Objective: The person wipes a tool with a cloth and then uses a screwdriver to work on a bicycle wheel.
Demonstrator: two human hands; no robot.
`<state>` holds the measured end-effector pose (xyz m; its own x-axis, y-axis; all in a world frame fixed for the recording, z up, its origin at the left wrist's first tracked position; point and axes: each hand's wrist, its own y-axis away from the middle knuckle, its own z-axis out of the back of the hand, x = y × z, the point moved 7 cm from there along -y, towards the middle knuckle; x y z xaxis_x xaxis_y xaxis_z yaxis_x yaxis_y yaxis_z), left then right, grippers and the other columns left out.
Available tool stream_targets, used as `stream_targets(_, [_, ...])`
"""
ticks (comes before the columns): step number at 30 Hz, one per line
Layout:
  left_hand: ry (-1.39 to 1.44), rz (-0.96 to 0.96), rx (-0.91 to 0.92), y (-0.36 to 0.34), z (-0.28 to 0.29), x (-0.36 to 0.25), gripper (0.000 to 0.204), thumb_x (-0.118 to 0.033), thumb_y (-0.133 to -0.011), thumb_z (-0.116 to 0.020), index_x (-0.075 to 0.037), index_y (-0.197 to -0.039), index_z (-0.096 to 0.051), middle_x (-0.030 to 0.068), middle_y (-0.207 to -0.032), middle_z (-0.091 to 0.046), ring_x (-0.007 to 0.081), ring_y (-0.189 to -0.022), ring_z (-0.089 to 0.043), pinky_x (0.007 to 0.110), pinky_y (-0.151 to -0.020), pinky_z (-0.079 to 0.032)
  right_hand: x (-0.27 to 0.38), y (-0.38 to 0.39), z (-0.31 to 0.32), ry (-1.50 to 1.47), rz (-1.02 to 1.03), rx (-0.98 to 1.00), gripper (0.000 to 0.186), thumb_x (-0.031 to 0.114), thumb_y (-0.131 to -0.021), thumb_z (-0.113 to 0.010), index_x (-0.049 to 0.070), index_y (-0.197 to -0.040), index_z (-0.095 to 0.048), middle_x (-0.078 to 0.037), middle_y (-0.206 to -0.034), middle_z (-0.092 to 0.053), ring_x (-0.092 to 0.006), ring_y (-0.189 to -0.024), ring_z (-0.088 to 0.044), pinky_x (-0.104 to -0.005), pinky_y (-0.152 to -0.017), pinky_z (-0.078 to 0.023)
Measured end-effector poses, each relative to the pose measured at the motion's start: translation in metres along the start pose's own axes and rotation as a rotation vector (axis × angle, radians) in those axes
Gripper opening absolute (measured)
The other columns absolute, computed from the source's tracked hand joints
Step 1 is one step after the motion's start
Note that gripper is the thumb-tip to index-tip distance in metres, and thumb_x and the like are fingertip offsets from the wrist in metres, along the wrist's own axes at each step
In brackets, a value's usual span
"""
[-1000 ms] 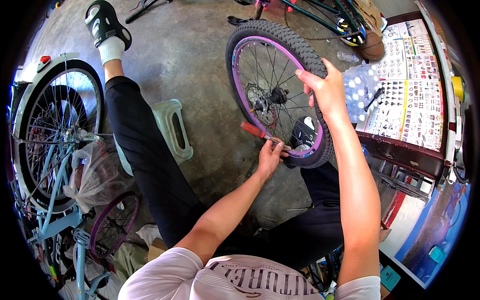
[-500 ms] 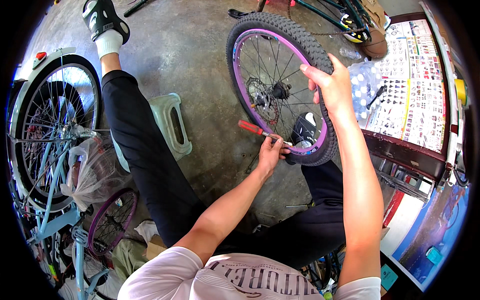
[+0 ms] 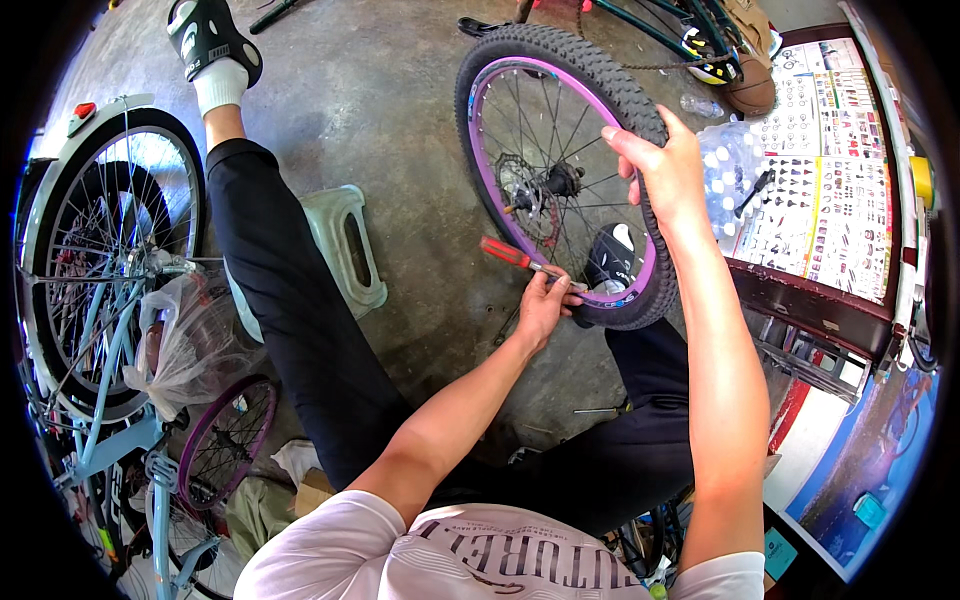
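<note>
1. Purple-rimmed, the bicycle wheel (image 3: 565, 180) tilts in front of me above the concrete floor (image 3: 430, 150), near my right leg (image 3: 645, 375); whether its underside touches down, I cannot tell.
2. My right hand (image 3: 668, 182) clasps the wheel's right side, thumb laid over the knobby tyre (image 3: 590, 65), fingers curled behind.
3. My left hand (image 3: 542, 312) closes thumb and fingers on the shaft of a red-handled screwdriver (image 3: 505, 252) at the wheel's lower edge.
4. Beside my left leg (image 3: 290, 290) stands a pale plastic stool (image 3: 325, 240).
5. Wrapped bottles (image 3: 728, 170) crowd the worktop's (image 3: 815, 287) left edge; a basketball (image 3: 750, 92) lies near its far left corner.
</note>
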<state>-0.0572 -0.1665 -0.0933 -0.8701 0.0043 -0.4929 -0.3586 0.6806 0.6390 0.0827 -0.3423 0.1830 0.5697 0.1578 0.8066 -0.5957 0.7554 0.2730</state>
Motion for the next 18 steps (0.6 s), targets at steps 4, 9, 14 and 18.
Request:
stream_targets(4, [-0.001, -0.020, 0.018, -0.0010, -0.0001, 0.0020, 0.010, -0.020, -0.110, -0.055, -0.013, -0.117, -0.054, 0.0066, -0.102, -0.075, 0.0106, -0.079, -0.071, 0.024, -0.063, -0.052, -0.0025, -0.0015, 0.0003, -0.012, 0.002, -0.010, 0.092, 0.023, -0.080, -0.084, -0.016, -0.151, -0.039, -0.006, -0.065, -0.063, -0.0133, -0.051, -0.059, -0.0306, -0.044, -0.045])
stream_targets(9, [-0.033, -0.005, 0.007, -0.0010, 0.0001, 0.0017, 0.009, -0.020, -0.111, -0.055, -0.013, -0.116, -0.053, 0.0059, -0.102, -0.073, 0.0122, -0.081, -0.072, 0.025, -0.064, -0.052, -0.0082, -0.0075, -0.0001, -0.038, -0.013, 0.019, 0.093, 0.023, -0.080, -0.084, -0.016, -0.152, -0.038, -0.006, -0.066, -0.063, -0.0128, -0.053, -0.059, -0.0303, -0.044, -0.044])
stream_targets(14, [-0.032, -0.019, -0.001, -0.0026, 0.0003, 0.0029, 0.011, -0.020, -0.109, -0.057, -0.012, -0.117, -0.055, 0.0060, -0.103, -0.074, 0.0108, -0.078, -0.071, 0.025, -0.061, -0.052, -0.0078, -0.0070, 0.0002, -0.049, -0.006, 0.022, 0.094, 0.023, -0.080, -0.084, -0.016, -0.152, -0.038, -0.006, -0.066, -0.063, -0.0128, -0.053, -0.059, -0.0302, -0.044, -0.045])
stream_targets(18, [-0.029, -0.024, 0.002, -0.0046, 0.0013, 0.0039, 0.011, -0.021, -0.110, -0.056, -0.012, -0.117, -0.055, 0.0064, -0.103, -0.074, 0.0115, -0.079, -0.071, 0.025, -0.061, -0.053, -0.0071, -0.0059, -0.0003, -0.042, 0.002, 0.006, 0.094, 0.024, -0.080, -0.085, -0.016, -0.152, -0.039, -0.006, -0.066, -0.063, -0.0125, -0.053, -0.059, -0.0298, -0.043, -0.044])
